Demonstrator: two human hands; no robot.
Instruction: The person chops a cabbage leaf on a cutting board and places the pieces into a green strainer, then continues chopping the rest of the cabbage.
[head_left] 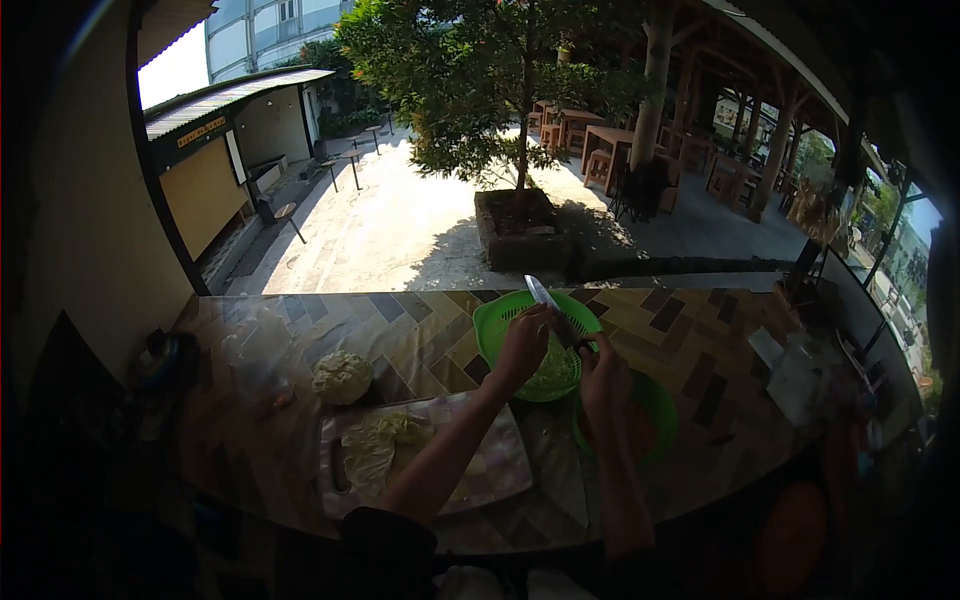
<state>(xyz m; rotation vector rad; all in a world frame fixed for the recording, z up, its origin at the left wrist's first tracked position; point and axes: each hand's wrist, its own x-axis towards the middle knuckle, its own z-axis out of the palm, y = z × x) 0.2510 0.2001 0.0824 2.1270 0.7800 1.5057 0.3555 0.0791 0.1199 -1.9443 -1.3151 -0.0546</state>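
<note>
In the head view my right hand [603, 375] is closed round the dark handle of a kitchen knife [539, 291], its blade pointing up and away. My left hand [525, 345] has its fingers closed at the blade. Both hands are over a green colander [486, 325] holding pale shredded cabbage [552, 376]. Under my right forearm is a second green bowl [664, 408], with something orange-brown inside. To the left, cut cabbage leaves [368, 452] lie on a patterned chopping board [503, 455]. A pale cabbage head [342, 377] rests behind the board.
The herringbone-patterned table [690, 345] has a curved near edge. A clear plastic bag [258, 350] lies at its left, and pale packaging [800, 370] at its right. A potted tree [520, 200] stands beyond in a sunlit yard, with wooden tables [610, 140] under a roof.
</note>
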